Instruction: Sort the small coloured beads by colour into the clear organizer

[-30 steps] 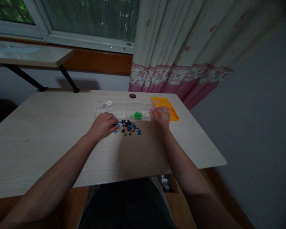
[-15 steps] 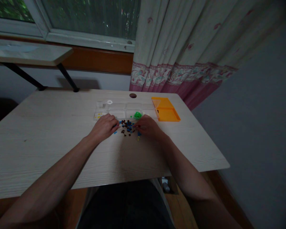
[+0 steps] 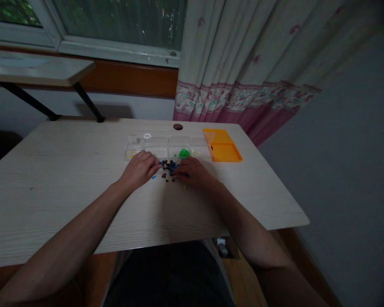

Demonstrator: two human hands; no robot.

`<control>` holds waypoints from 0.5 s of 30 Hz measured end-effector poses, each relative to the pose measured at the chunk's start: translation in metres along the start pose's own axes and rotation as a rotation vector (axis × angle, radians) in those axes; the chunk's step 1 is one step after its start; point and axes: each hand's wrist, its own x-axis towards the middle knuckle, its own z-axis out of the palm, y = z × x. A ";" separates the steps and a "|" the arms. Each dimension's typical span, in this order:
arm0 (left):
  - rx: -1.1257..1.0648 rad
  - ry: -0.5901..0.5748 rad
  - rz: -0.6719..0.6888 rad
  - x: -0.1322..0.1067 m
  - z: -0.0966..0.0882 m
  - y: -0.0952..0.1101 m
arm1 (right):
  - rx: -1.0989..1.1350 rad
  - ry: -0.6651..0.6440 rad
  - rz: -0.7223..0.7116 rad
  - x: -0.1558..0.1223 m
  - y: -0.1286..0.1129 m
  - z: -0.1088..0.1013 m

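Note:
A small pile of blue, dark brown and a few pale beads [image 3: 168, 167] lies on the wooden table [image 3: 67, 187]. My left hand [image 3: 139, 169] rests at the pile's left edge, fingers curled down with the tips among the beads. Over the pile's right side lies my right hand [image 3: 193, 171], its fingers bent and pressed together on the beads; what they hold is hidden. Just behind the pile stands a clear compartment box [image 3: 160, 142], with green beads [image 3: 184, 152] in one front cell and a few yellow ones [image 3: 131, 152] at the left.
An orange lid [image 3: 222, 146] lies to the right of the box. A round cable hole [image 3: 178, 126] is behind it. A second table [image 3: 35, 70] stands under the window at the back left, and a curtain [image 3: 243, 76] hangs at the back right.
My right hand has come back from the box's right end, near the orange lid, down onto the right side of the bead pile. The left hand has stayed at the pile's left edge.

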 end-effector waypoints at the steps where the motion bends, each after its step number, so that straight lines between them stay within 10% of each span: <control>1: 0.002 0.014 -0.011 0.000 0.000 -0.001 | -0.002 0.005 0.003 0.000 0.000 0.001; 15: -0.002 0.202 -0.204 0.002 -0.003 -0.016 | -0.118 0.053 0.094 0.009 -0.008 0.013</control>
